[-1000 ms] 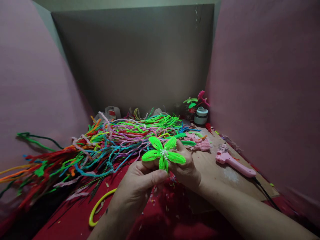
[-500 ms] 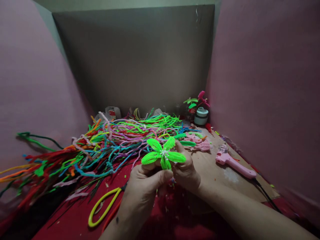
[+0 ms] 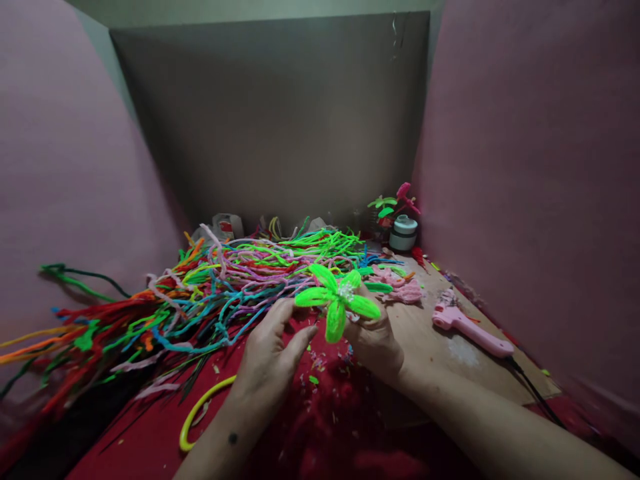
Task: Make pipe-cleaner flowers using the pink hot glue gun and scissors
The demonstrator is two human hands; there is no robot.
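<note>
A bright green pipe-cleaner flower (image 3: pixel 336 319) with several looped petals and a white beaded centre is held up in the middle of the head view. My right hand (image 3: pixel 376 341) grips it from behind and below; the petals hide the fingertips and whatever stem there is. Just left of the flower, my left hand (image 3: pixel 273 350) has its thumb and fingers apart and holds nothing. Behind both hands spreads a tangled heap of pipe cleaners (image 3: pixel 250 267) in many colours.
Yellow-handled scissors or pliers (image 3: pixel 193 420) lie partly under my left forearm. On the brown board (image 3: pixel 415 360) at right rests a pink glue gun (image 3: pixel 470 330) with a black cord. Pink pipe-cleaner pieces (image 3: pixel 400 288) and a pale lidded jar (image 3: pixel 403 233) are farther back. Scraps litter the red cloth (image 3: pixel 320 427).
My left hand has let go of the flower and moved left, its fingers parting. The flower, still in my right hand, has turned and tilted, shifting slightly right.
</note>
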